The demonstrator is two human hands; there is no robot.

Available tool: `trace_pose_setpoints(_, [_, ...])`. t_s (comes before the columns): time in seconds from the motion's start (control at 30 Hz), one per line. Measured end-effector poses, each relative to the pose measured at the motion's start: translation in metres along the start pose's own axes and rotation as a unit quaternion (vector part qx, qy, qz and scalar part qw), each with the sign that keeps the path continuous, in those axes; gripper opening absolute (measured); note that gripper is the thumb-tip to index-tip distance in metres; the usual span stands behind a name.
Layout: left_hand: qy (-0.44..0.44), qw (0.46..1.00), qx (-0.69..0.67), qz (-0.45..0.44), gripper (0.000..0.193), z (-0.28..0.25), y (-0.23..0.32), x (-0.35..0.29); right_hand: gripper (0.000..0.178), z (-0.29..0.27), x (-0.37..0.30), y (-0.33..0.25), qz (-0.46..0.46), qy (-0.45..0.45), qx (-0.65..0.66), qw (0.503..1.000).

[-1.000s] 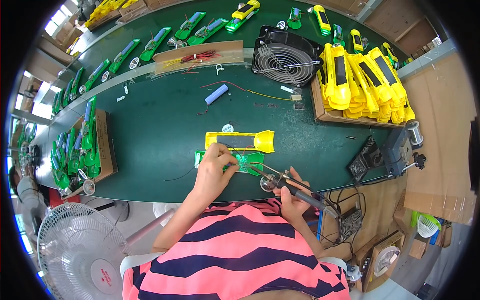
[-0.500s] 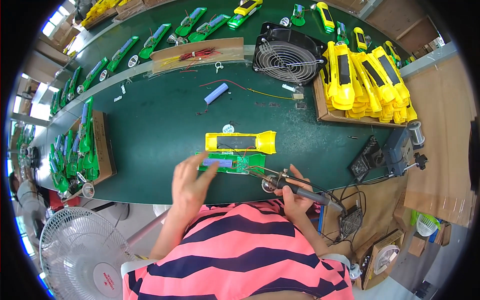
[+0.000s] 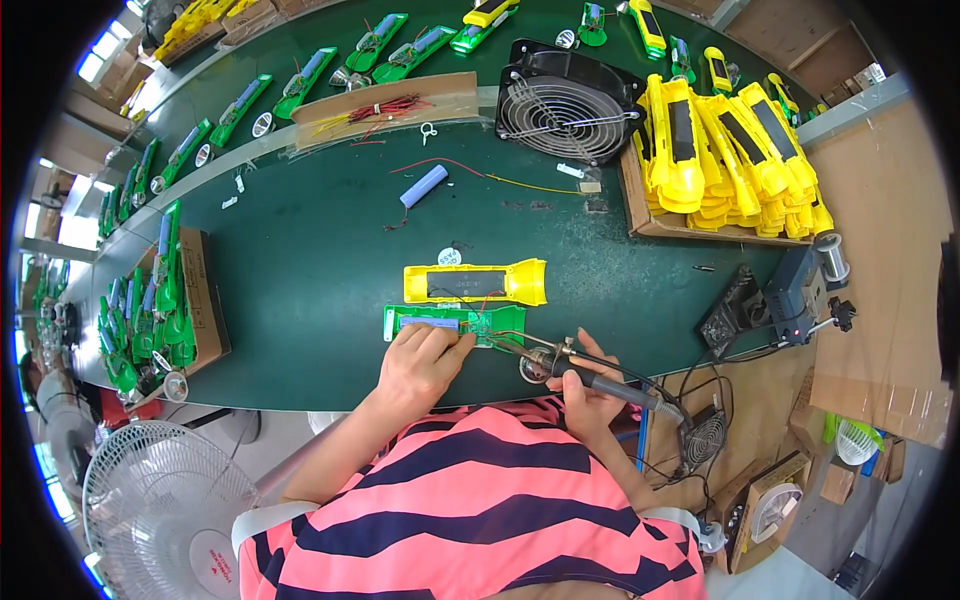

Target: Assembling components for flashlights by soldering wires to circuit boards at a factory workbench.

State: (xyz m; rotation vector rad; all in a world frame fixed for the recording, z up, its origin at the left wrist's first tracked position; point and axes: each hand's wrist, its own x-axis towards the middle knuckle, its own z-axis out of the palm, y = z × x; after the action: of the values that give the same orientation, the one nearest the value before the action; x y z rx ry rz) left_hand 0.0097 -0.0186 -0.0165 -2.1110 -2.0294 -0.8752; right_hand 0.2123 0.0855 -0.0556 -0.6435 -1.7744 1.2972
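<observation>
One green plastic housing with flared end, blue cylindrical battery cell inside, near the front edge of a smooth dark green tabletop: long axis left to right, flare pointing right. Left hand: fingers bent over the housing's near side, grasp impossible to tell; half a second earlier, farther left, fingers spread. Right hand: clasped round a dark grey soldering iron. Just beyond the housing, parallel: yellow plastic shell. Room: white-grilled fan, lower left.
</observation>
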Motion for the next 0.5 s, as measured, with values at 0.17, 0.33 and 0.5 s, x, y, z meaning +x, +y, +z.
trace_pose_setpoints(0.17, [-0.008,1.0,0.009,0.016,0.028,-0.001,0.0,-0.001,0.021,-0.001,-0.002,0.005,-0.011,-0.037,-0.012,0.999])
trace_pose_setpoints(0.33, [-0.013,1.0,0.004,0.019,0.027,-0.003,0.0,-0.001,0.02,0.006,-0.001,0.003,-0.007,-0.011,0.007,1.0])
trace_pose_setpoints(0.5, [-0.017,1.0,0.008,0.021,0.027,-0.003,-0.001,-0.001,0.019,0.004,0.006,0.006,-0.096,-0.057,-0.064,0.992])
